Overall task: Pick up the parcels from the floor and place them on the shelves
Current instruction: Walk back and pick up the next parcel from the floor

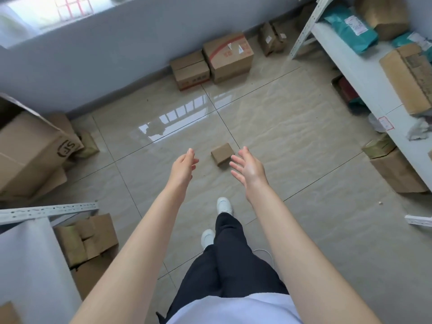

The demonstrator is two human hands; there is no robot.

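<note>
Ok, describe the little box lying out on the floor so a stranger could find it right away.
Look at the open middle of the glossy tiled floor. The small cardboard box lies there between both outstretched hands. It is plain, unlabelled and alone, unlike the bigger cartons along the wall.
</note>
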